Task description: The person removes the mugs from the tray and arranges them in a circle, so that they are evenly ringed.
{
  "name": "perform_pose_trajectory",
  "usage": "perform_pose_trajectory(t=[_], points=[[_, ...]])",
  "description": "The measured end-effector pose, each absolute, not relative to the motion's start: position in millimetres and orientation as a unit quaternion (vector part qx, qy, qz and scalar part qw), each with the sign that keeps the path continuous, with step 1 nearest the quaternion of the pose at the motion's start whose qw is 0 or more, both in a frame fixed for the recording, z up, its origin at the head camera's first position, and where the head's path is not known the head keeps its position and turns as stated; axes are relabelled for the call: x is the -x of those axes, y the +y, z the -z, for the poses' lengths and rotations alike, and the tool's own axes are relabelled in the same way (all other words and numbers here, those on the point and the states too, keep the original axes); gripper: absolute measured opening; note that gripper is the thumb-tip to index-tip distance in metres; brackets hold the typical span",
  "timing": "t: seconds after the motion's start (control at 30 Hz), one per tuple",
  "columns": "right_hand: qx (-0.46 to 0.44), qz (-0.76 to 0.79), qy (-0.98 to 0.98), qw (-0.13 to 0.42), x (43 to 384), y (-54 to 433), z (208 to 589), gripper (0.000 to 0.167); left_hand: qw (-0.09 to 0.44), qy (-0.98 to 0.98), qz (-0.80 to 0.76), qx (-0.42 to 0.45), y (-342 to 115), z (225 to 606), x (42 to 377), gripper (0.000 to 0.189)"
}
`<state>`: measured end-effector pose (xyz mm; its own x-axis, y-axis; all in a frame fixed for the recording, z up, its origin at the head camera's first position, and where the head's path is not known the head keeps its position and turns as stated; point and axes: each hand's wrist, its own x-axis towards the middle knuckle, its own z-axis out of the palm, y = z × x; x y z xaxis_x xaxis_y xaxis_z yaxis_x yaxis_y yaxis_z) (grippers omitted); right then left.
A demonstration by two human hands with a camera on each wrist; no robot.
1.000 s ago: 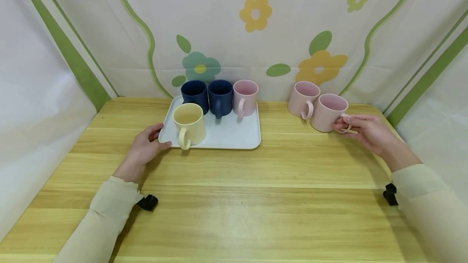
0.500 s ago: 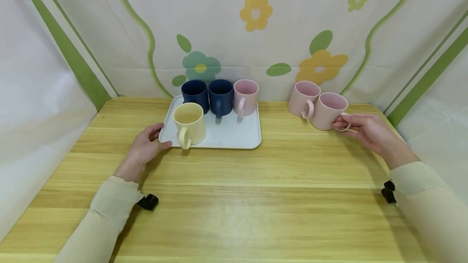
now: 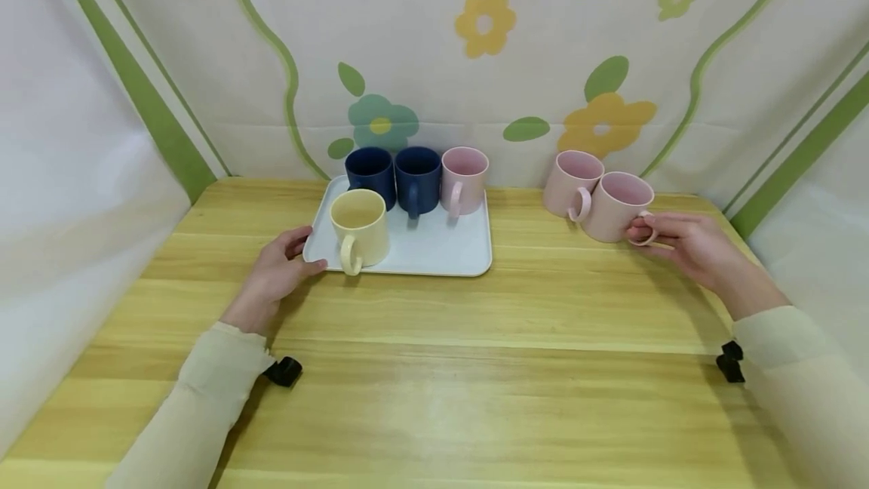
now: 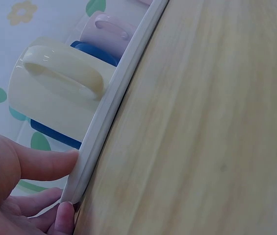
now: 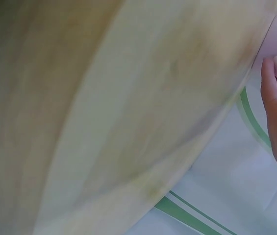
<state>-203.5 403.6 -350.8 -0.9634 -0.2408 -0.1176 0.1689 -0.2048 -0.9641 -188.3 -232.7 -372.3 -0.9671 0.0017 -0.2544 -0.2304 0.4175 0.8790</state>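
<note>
In the head view my left hand [image 3: 280,270] holds the white tray [image 3: 441,255] at its front left corner. The left wrist view has the thumb [image 4: 50,164] on the rim and fingertips beneath it. A pale yellow mug [image 3: 363,236] stands on the tray near that hand. Behind it, two navy mugs [image 3: 417,183] and a pink mug [image 3: 462,187] form a row. At the right, my right hand [image 3: 689,247] pinches the handle of another pink mug [image 3: 614,210], which is upright, its rim close to a further pink mug [image 3: 570,187] on the table.
A wooden table [image 3: 434,383] spreads in front of the tray and between it and the right-hand mugs. A white curtain [image 3: 407,29] with flowers and green stripes closes off the back, right behind the mugs. White cloth [image 3: 88,195] hangs at the sides too.
The head view has shifted a little, so everything appears slightly further right. The pink mug in my right hand has edged slightly toward the back. Both hands keep their hold.
</note>
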Motion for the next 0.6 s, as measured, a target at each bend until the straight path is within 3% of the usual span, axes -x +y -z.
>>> perform_pose_trajectory(t=[0.33, 0.6], points=[[-0.056, 0.730, 0.679, 0.048, 195.4, 407.7, 336.6, 0.019, 0.113, 0.832, -0.539, 0.073, -229.4, 369.7, 190.2, 0.085], [-0.037, 0.761, 0.647, -0.034, 194.0, 395.9, 313.9, 0.014, 0.112, 0.829, -0.543, 0.079, -230.8, 371.8, 188.6, 0.084]])
